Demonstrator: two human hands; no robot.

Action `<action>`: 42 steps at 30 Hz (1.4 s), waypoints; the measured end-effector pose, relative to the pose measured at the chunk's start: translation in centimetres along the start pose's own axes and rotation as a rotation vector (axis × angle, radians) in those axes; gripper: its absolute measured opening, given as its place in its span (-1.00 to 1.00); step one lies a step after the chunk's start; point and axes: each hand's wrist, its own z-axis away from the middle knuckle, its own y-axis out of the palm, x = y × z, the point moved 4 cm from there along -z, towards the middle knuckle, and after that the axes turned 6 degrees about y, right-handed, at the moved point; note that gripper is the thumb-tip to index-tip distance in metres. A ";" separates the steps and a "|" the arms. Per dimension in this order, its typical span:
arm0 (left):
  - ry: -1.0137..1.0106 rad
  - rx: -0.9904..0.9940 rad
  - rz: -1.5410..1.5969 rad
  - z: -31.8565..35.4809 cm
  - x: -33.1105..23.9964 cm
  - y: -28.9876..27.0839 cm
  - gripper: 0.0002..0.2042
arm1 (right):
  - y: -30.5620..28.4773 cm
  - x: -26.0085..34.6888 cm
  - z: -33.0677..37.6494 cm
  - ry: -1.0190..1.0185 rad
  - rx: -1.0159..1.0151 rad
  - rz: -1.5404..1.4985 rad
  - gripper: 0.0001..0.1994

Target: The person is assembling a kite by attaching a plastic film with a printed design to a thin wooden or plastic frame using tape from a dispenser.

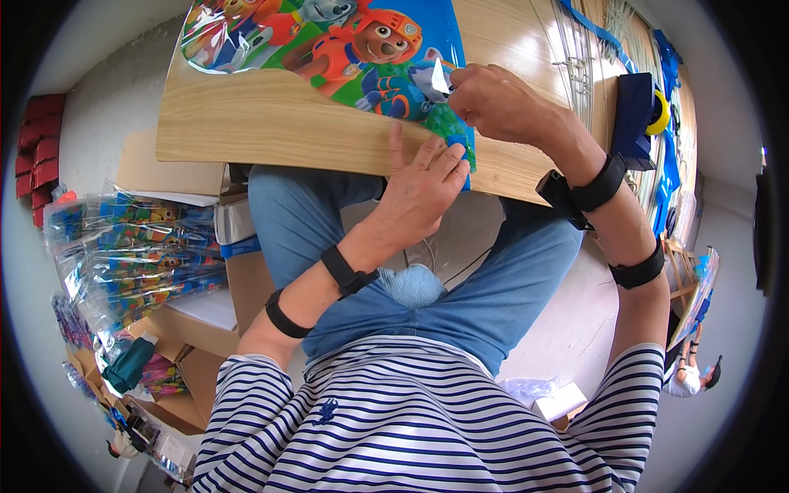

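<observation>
A glossy plastic sheet (329, 53) printed with colourful cartoon dogs lies on the wooden table (246, 131), reaching past its front edge at the lower right corner. Over that corner my left hand (423, 181) rests, fingers stretched and spread, the fingertips touching a blue strip on the sheet's edge. My right hand (497, 103) is at the sheet's right edge, its fingers curled into a pinch beside a bright white glint. Whatever the pinch holds is hidden by the fingers. A ball of light blue string (415, 286) sits in my lap.
To the right stands a navy tape dispenser (631, 123) with a yellow roll, near thin pale strands (575, 66) and blue ribbon (667, 164). Printed plastic packs (148, 255) are piled at the left by open cardboard boxes (197, 382). Other people are in the distance.
</observation>
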 end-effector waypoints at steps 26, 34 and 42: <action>-0.043 -0.053 -0.012 0.4 -0.2 0.8 -0.43 | 1.2 1.1 -0.3 -0.077 0.040 0.123 -0.97; -0.046 -0.035 -0.020 0.4 -0.2 0.5 -0.44 | 1.0 0.7 -0.4 -0.001 0.088 0.093 -0.96; -0.043 -0.029 -0.013 0.4 -0.2 0.6 -0.46 | 0.5 -0.1 -0.2 -0.039 0.021 0.090 -0.94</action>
